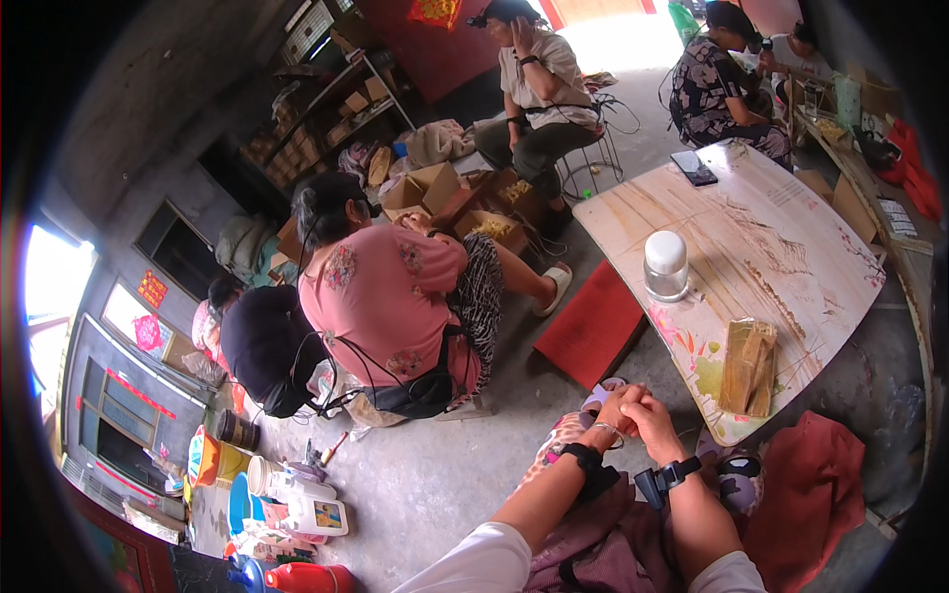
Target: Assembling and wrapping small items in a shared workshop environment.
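Note:
My left hand (614, 407) and my right hand (649, 417) are clasped together above my lap, fingers folded over each other and closed. No object shows between them. A thin bracelet and a black band circle my left wrist, and a black strapped device (664, 481) sits on my right. Just to the right stands a low table (727, 237) with a painted top. On its near corner lies a clear-wrapped bundle of flat yellowish-brown pieces (749, 368). Behind that bundle is a glass jar with a white lid (666, 267). A dark phone (694, 168) lies near the table's far edge.
A red board or box (591, 324) lies on the floor beside the table. One person in pink (381, 296) sits ahead left near open cartons (491, 229); others sit farther back. Buckets and jugs (314, 516) stand at lower left. Red cloth (806, 494) lies right of my lap.

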The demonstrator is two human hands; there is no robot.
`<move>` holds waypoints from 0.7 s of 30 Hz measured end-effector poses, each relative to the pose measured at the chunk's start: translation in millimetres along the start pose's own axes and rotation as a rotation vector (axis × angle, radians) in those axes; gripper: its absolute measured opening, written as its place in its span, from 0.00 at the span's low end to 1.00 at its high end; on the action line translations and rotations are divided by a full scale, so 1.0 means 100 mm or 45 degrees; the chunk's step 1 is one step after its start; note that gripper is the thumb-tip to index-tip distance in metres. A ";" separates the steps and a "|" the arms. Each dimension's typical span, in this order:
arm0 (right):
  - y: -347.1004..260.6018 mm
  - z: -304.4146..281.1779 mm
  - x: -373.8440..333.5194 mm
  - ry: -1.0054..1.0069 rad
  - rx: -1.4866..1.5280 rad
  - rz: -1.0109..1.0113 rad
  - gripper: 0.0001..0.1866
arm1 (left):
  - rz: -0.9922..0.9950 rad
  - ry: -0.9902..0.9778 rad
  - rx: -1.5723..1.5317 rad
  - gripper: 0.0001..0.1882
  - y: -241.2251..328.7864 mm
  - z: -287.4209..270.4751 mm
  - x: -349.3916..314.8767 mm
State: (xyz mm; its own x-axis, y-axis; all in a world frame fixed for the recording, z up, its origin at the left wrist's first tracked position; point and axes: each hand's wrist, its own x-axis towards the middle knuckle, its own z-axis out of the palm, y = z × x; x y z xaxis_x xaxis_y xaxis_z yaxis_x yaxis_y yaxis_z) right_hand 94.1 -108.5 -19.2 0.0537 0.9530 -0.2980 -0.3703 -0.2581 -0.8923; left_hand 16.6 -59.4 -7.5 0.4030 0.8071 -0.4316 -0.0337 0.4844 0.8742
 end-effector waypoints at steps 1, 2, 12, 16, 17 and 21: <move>-0.01 -0.01 -0.01 0.003 0.000 0.001 0.13 | -0.002 -0.003 0.000 0.18 -0.03 -0.02 0.03; -0.04 0.02 -0.02 0.001 0.013 -0.006 0.13 | -0.019 -0.060 0.053 0.18 -0.06 -0.10 0.05; -0.04 0.03 -0.02 0.002 0.020 -0.029 0.13 | 0.034 -0.118 0.154 0.19 -0.11 -0.14 0.10; -0.01 0.01 -0.01 0.007 0.024 -0.017 0.13 | 0.027 -0.118 0.184 0.19 -0.13 -0.17 0.11; -0.01 -0.01 -0.01 0.010 0.023 0.002 0.13 | -0.005 -0.152 0.165 0.19 -0.13 -0.19 0.13; -0.03 0.00 -0.02 -0.002 -0.007 -0.014 0.12 | -0.017 -0.081 0.167 0.19 -0.14 -0.17 0.14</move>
State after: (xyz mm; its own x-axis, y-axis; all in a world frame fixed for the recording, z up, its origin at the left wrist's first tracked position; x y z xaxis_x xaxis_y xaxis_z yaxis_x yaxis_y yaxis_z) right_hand 95.3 -109.3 -16.3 0.0562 0.9562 -0.2873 -0.3649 -0.2482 -0.8974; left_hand 7.6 -49.1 -29.9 0.4597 0.7758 -0.4321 0.0900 0.4434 0.8918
